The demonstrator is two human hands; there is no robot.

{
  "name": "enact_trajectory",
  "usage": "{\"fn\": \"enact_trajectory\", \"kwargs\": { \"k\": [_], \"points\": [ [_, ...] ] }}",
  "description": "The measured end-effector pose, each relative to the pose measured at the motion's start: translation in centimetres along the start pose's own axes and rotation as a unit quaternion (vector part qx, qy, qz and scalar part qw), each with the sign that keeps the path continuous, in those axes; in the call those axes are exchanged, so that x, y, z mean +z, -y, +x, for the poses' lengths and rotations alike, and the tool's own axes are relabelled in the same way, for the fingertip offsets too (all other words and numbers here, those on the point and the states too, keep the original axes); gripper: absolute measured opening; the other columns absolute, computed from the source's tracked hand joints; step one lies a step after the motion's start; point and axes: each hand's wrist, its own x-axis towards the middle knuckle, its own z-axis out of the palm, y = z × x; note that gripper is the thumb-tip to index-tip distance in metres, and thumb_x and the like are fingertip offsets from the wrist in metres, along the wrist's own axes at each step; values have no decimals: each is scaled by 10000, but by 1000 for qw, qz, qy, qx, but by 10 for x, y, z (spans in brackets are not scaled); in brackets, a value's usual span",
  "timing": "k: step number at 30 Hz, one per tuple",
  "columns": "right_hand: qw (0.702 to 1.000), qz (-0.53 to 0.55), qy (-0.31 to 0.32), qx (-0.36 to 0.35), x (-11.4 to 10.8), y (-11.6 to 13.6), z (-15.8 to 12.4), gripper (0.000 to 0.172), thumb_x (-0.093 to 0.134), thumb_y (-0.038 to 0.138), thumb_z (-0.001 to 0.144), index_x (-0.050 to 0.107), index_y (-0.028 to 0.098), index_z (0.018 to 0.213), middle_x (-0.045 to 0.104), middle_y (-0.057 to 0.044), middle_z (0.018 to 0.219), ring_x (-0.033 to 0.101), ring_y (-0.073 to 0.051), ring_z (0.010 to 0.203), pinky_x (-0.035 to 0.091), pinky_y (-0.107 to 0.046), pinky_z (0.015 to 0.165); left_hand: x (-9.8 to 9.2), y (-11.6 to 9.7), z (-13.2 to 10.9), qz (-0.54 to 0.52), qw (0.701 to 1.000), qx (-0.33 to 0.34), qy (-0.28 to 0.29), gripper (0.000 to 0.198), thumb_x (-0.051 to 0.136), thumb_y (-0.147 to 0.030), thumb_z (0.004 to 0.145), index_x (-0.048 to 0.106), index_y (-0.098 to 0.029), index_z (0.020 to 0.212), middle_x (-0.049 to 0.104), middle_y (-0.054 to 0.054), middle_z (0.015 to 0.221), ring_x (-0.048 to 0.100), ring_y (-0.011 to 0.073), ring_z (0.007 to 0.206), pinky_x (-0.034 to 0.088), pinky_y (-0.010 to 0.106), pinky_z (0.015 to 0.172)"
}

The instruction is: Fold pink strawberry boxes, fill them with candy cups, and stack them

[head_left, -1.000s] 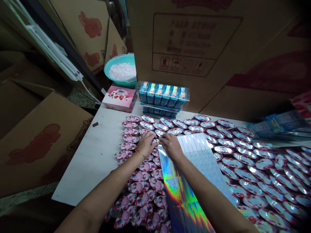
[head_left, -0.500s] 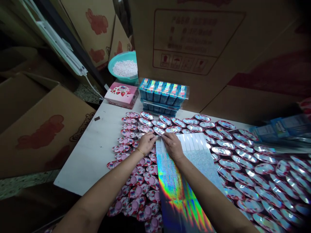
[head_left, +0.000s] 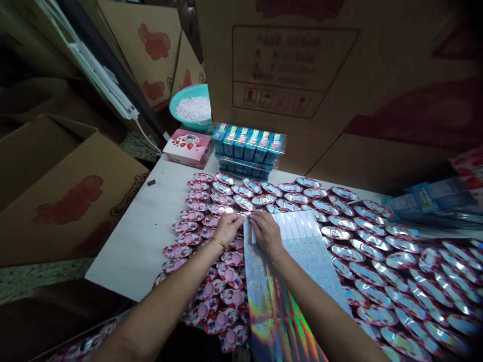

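A long holographic sticker sheet (head_left: 275,296) lies over rows of small oval cups on the white table (head_left: 139,236). Both hands are at its far left corner. My left hand (head_left: 227,227) has its fingers pinched together on the sheet's top edge. Beside it, my right hand (head_left: 265,232) presses on the sheet, with fingers curled at a narrow white strip. Pink-topped cups (head_left: 211,289) lie to the left of the sheet. Shiny foil-topped cups (head_left: 377,256) spread to the right.
A stack of blue boxes (head_left: 247,148) in clear wrap and a pink strawberry box (head_left: 187,147) stand at the table's far edge. Behind them are a teal bowl (head_left: 190,107) of white pellets and large cardboard cartons (head_left: 309,85). Blue packets (head_left: 430,201) lie at the right.
The view has shifted a little. Both hands stay at the sheet's top left corner, with the fingers drawn closer together on its edge.
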Motion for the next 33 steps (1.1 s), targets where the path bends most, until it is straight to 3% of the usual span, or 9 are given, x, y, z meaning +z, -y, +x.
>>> {"fn": "enact_trajectory", "kwargs": {
  "k": [4, 8, 13, 16, 19, 22, 25, 29, 33],
  "points": [
    [1000, 25, -4, 7, -2, 5, -8, 202, 467, 229, 847, 635, 224, 959, 641, -71, 973, 568, -175, 922, 473, -358, 832, 4, -1, -6, -80, 995, -50, 9, 336, 638, -473, 589, 564, -145, 586, 508, -36, 547, 434, 90, 527, 375, 229, 564],
    [995, 75, -22, 68, -4, 10, -8, 126, 513, 263, 813, 631, 225, 835, 628, -59, 909, 565, -171, 882, 465, -348, 803, 5, 1, -7, -85, 995, -49, 10, 309, 627, -448, 618, 574, -143, 615, 520, -32, 557, 445, 91, 525, 380, 228, 564],
    [979, 157, 21, 129, -28, 26, 5, 104, 558, 246, 747, 562, 199, 655, 578, -19, 738, 538, -149, 751, 436, -293, 697, -2, 5, 0, 111, 994, 10, -14, 219, 529, -327, 721, 553, -163, 577, 513, -15, 551, 473, 122, 571, 400, 254, 603],
    [952, 230, 18, 204, -51, 42, 17, 89, 556, 257, 743, 562, 191, 683, 567, -2, 699, 508, -124, 663, 408, -261, 633, -10, 3, 4, 240, 965, 90, -55, 145, 552, -264, 712, 591, -170, 610, 571, 25, 678, 519, 157, 725, 402, 289, 732],
    [907, 307, -14, 289, -58, 54, 30, 126, 586, 301, 710, 568, 179, 686, 557, 12, 645, 480, -106, 590, 388, -239, 573, -17, -5, 0, 149, 980, 90, -95, 233, 577, -375, 712, 636, -166, 798, 607, 58, 860, 537, 170, 827, 406, 284, 752],
    [868, 356, -47, 343, -45, 59, 39, 167, 620, 327, 661, 571, 168, 662, 549, 19, 602, 475, -99, 565, 370, -223, 540, -22, -15, -10, -81, 995, -31, -56, 502, 433, -597, 753, 630, -150, 871, 628, 70, 843, 565, 150, 745, 412, 249, 617],
    [833, 380, -79, 393, -20, 64, 39, 188, 638, 344, 629, 585, 166, 663, 551, 24, 580, 482, -98, 543, 353, -214, 509, -30, -19, -17, -204, 973, -105, -25, 481, 578, -593, 656, 630, -135, 794, 629, 49, 729, 542, 105, 606, 355, 205, 507],
    [796, 399, -116, 440, 23, 72, 35, 203, 648, 362, 611, 586, 174, 659, 563, 34, 578, 500, -105, 537, 361, -223, 517, -54, -9, -10, -186, 976, -84, -75, 360, 695, -470, 571, 601, -138, 675, 562, -15, 578, 463, 67, 499, 311, 192, 473],
    [840, 295, -168, 424, 70, 72, 41, 232, 588, 401, 665, 600, 169, 679, 583, 5, 618, 502, -134, 594, 390, -256, 584, -85, 1, 18, 21, 991, -11, -134, 324, 587, -458, 681, 583, -149, 586, 478, -43, 491, 426, 83, 487, 318, 210, 502]
  ]
}}
